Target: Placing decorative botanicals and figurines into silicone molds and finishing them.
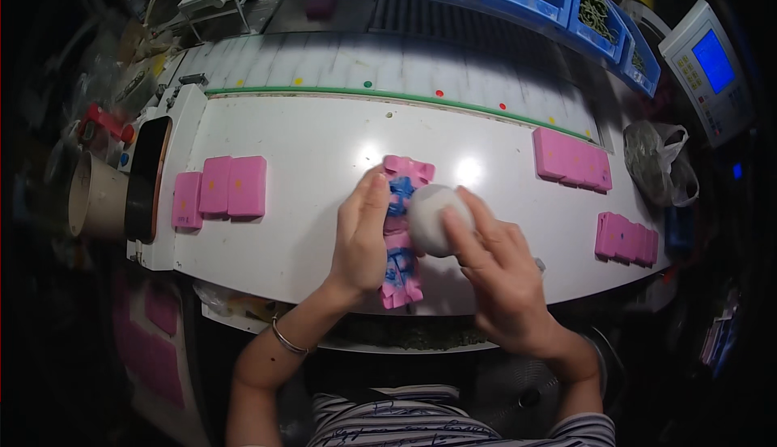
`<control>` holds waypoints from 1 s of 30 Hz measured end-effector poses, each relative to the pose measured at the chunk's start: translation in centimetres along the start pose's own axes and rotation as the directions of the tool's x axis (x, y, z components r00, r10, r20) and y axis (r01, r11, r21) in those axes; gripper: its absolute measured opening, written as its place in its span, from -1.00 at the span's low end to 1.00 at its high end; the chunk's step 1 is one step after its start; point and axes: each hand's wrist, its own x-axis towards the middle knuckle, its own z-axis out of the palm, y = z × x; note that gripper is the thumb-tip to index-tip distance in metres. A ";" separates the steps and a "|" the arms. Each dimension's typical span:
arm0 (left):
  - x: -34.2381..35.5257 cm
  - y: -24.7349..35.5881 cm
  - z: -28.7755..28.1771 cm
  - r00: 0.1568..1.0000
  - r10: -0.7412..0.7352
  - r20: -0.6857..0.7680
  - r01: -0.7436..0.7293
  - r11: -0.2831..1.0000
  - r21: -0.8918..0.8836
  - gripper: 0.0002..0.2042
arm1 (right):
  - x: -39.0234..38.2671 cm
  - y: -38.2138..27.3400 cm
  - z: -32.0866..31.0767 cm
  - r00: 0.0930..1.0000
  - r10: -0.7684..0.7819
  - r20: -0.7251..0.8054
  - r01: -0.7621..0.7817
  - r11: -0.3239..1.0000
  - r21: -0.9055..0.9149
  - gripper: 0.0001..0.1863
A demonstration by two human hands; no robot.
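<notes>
At the middle of the white table (307, 135), a long pink piece with dark blue patches (403, 293) points away from me. My left hand (360, 232) is closed along its left side, with the thumb near the far end. In my right hand (506, 281) is a rounded, whitish ball-like thing (433, 222), slightly blurred. The fingers and thumb wrap its right side. It is right beside the pink piece; whether the two touch, I cannot tell. The fingertips of my left hand are partly hidden behind the piece.
Three pink blocks (246, 186) lie left, near a dark phone (149, 180) and a beige cup (89, 196). Pink blocks stand in rows at far right (558, 155) and near right (619, 238). Behind are blue bins (534, 10), a plastic bag (660, 163) and a blue-screened device (711, 66).
</notes>
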 end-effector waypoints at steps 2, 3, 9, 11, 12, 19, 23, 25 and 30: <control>0.0 0.1 -0.7 0.986 0.165 0.027 -0.166 0.984 0.062 -0.60 | -0.6 -0.8 -0.5 0.969 0.196 -0.153 -0.161 0.964 0.211 -0.34; 0.2 0.1 -0.4 0.969 0.247 0.019 -0.248 0.962 0.114 -0.58 | -0.7 -1.1 -0.6 0.979 0.129 -0.157 -0.092 0.970 0.226 -0.30; -0.1 -0.9 -1.1 0.973 0.226 0.051 -0.231 0.959 0.165 -0.60 | 0.1 -1.0 -1.4 0.923 0.069 0.379 -0.161 0.963 0.216 -0.09; -0.3 -0.5 -2.1 0.996 0.087 0.012 -0.088 0.967 0.240 -0.52 | -0.4 0.3 -1.2 0.945 0.157 0.287 -0.174 0.984 0.035 -0.11; -0.3 -0.4 -2.0 0.995 0.094 0.018 -0.095 0.965 0.243 -0.52 | -0.5 0.8 -0.9 0.967 0.170 0.189 -0.156 0.984 -0.087 -0.13; -1.9 0.2 -0.4 0.964 0.178 0.197 -0.206 0.969 0.135 -0.29 | 2.0 -0.5 2.2 0.895 0.442 -0.064 -0.223 0.567 0.793 -0.68; -1.7 -0.2 -2.3 0.919 0.355 0.171 -0.386 0.897 0.214 -0.52 | 1.9 -0.6 2.2 0.921 0.387 -0.037 -0.221 0.600 0.768 -0.70; -2.1 0.5 -2.5 0.927 0.330 0.180 -0.367 0.898 0.241 -0.57 | 2.0 -0.6 2.1 0.930 0.364 -0.053 -0.211 0.647 0.733 -0.70; -1.8 1.1 -2.7 0.941 0.276 0.197 -0.307 0.940 0.149 -0.68 | 2.4 -1.1 2.8 0.899 0.428 -0.090 -0.206 0.595 0.777 -0.71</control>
